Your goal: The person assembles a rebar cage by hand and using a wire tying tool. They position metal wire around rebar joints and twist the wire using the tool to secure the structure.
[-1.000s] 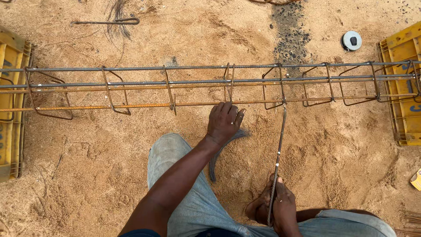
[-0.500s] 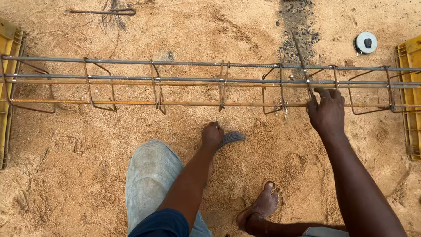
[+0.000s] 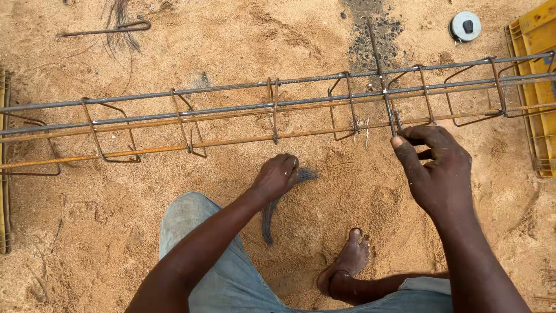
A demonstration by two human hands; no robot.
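A long rebar cage (image 3: 231,116) of rusty steel bars and bent stirrups lies across the sand. My right hand (image 3: 437,168) grips a loose stirrup (image 3: 385,98) that stands against the cage's near bars, thumb and fingers pinched at its lower end. My left hand (image 3: 277,177) rests low on the sand, fingers closed on a bundle of thin dark tie wire (image 3: 278,203) that curves back toward my knee. My bare foot (image 3: 347,264) is planted on the sand below.
Yellow formwork panels stand at the right edge (image 3: 536,87) and the left edge (image 3: 4,174). A round white tape measure (image 3: 465,26) lies at the top right. A bent bar (image 3: 107,29) with loose wire lies at the top left.
My right hand rose from beside my foot to the cage with the stirrup and now holds it against the bars. My left hand dropped from the cage to the tie wire.
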